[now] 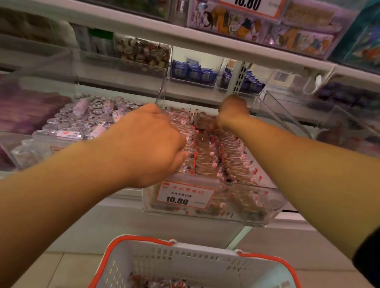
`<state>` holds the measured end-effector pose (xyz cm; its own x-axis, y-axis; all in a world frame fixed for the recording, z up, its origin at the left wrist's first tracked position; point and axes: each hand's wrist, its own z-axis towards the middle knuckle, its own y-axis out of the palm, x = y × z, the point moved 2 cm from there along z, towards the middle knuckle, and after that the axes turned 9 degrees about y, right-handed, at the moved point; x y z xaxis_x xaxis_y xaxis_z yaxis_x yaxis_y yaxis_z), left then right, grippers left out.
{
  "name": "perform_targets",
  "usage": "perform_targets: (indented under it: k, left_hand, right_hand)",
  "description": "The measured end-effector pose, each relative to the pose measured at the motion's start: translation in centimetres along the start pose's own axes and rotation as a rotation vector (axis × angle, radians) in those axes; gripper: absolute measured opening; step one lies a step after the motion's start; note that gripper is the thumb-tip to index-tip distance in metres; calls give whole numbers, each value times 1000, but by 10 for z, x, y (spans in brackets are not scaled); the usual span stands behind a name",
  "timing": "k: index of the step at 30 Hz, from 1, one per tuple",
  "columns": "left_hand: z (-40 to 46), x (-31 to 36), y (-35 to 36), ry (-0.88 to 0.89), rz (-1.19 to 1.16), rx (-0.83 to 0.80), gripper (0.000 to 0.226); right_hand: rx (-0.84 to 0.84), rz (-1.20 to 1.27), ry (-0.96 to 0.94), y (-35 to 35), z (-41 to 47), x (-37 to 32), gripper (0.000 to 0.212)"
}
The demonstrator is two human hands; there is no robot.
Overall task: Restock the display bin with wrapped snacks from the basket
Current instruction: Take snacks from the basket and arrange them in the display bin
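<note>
Hands (148, 138) above "10.80" price tag (184, 195)

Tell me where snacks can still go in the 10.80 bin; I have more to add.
Little room shows. Wrapped snacks fill the display bin in tight rows from the price tag back. The left hand covers the left rows, the right hand the back. Any gap beneath them is hidden.

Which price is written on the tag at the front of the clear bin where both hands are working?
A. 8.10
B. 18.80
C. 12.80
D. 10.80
D: the price tag on the front wall of the display bin, below the left hand and right hand, reads 10.80; the 18.80 sign hangs on the shelf above.
</note>
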<state>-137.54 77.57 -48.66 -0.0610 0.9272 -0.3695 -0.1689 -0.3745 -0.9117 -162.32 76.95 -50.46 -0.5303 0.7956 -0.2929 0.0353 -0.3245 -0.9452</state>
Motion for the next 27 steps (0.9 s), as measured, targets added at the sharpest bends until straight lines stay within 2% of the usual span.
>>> perform_targets:
  k: [2,8,11,16,21,24,27]
  left_hand:
    - [-1,0,0,-11,-10,4,53]
    - [1,1,0,-37,-16,23,49]
    - [2,2,0,-49,-28,38,45]
    - [0,2,0,-60,-69,95,33]
    - [-2,4,-4,-66,-140,135,28]
    - [-5,10,-14,-66,-183,227,26]
    - [-12,26,-29,12,-202,386,25]
  right_hand:
    - [13,36,-1,1,-2,1,8]
    - [-156,293,129,0,-8,8,50]
    - [-196,386,159,0,-11,11,48]
    - [-174,233,88,-4,-21,8,46]
    - [-315,221,3,-21,-40,8,55]
    - [-184,129,-89,-44,-61,14,48]
    - [51,331,-276,-61,-109,37,33]
